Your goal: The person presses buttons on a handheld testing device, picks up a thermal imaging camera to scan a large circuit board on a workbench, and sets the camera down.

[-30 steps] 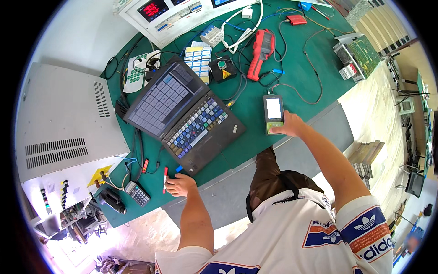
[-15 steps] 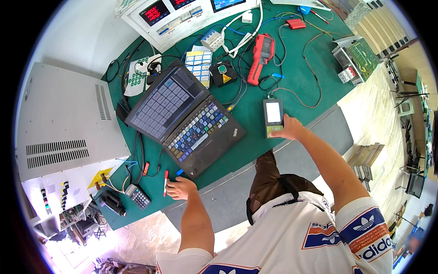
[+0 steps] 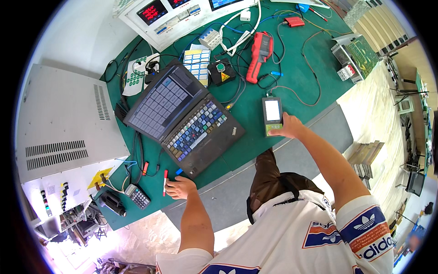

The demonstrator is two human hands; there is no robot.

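Note:
My right hand (image 3: 291, 126) grips the lower right side of a dark handheld meter (image 3: 272, 111). Its thumb rests on the green keypad under the lit white screen. From the meter's top end a thin cable leads off. Near the front edge of the table, my left hand (image 3: 181, 187) is closed on a red and white marker pen (image 3: 165, 183), held at the fingertips. Between the two hands stands an open black laptop (image 3: 214, 153), with a grid of boxes on its screen and coloured keys. My left hand is close to the laptop's front left corner.
On the green table (image 3: 301, 59) lie a red handheld tester (image 3: 261, 57), a green-button box (image 3: 221, 72), label sheets (image 3: 197, 64), a calculator (image 3: 137, 196) and tangled cables. A grey cabinet (image 3: 64, 132) stands left, a white display panel (image 3: 178, 23) behind, a circuit-board unit (image 3: 353, 61) far right.
My right thumb has shifted slightly on the meter's keypad. The view has moved a touch; the left hand and marker pen stay in place.

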